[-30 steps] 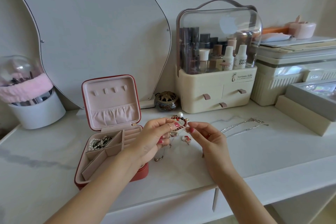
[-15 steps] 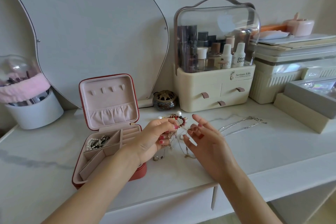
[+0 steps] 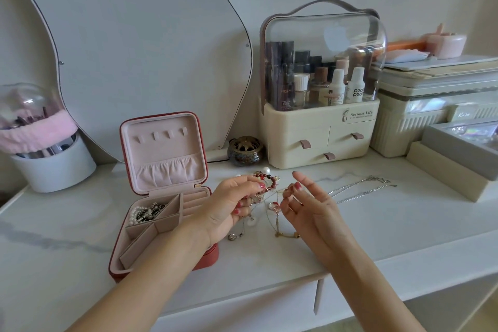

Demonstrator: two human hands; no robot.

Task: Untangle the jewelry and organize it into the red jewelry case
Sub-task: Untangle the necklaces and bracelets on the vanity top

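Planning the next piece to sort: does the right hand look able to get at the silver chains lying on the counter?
Probably yes. The right hand is pinching a thin gold chain, but the silver chains lie loose just to its right, with nothing between them on the counter.

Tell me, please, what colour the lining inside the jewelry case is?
Pale pink lining, inside the red case; seen in the head view.
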